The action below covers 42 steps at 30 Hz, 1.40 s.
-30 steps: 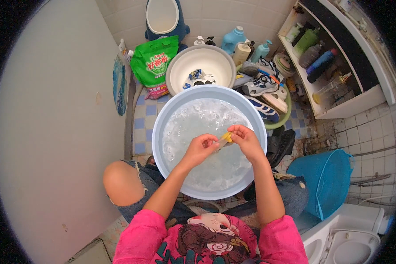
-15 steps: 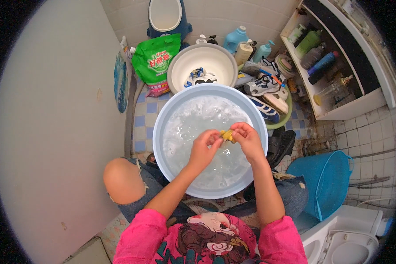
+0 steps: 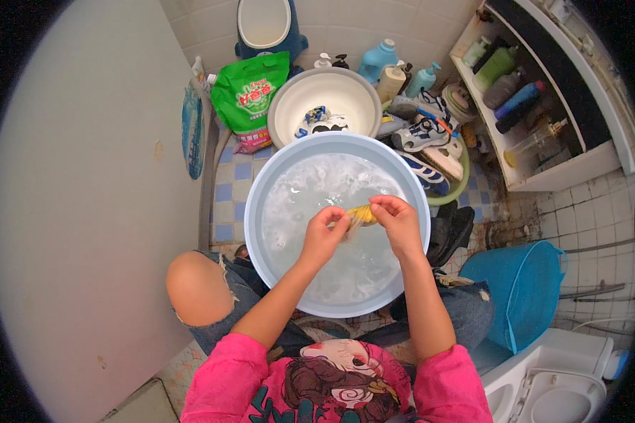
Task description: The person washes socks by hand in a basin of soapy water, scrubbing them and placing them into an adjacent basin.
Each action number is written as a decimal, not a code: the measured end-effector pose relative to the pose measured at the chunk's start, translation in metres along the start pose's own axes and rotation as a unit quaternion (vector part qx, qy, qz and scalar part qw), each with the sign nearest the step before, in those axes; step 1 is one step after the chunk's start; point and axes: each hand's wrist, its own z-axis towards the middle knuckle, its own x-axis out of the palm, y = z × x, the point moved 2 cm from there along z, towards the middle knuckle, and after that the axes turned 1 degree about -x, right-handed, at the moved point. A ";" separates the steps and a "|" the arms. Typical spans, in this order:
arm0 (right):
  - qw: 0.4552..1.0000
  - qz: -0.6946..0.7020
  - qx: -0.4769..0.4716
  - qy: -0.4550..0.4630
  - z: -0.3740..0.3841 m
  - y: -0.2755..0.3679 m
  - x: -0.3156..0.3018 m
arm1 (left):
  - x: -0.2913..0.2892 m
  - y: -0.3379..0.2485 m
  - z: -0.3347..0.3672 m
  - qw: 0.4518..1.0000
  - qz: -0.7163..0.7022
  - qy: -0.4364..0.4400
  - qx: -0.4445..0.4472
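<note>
Yellow cloth (image 3: 360, 213) bunched btwn both hands over soapy basin (image 3: 268, 211), long axis L-R; left hand (image 3: 324, 236) & right hand (image 3: 395, 222) each in pinching grip on its ends, equally near.

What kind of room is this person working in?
Most likely a small home bathroom used for hand washing: a white toilet at the lower right, tiled walls, and a big blue basin of soapy water on the floor, with detergent bottles behind.
</note>
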 end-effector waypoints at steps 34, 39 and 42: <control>0.945 -0.291 -0.142 0.043 -0.007 -0.007 0.015 | -0.002 -0.007 -0.003 0.988 0.142 -0.042 0.038; 0.998 -0.050 0.041 0.010 0.001 -0.013 0.002 | -0.008 -0.011 0.003 0.998 0.064 -0.019 0.001; 0.996 0.044 0.072 0.030 0.004 -0.019 -0.003 | -0.010 -0.015 0.008 1.000 -0.014 0.007 -0.016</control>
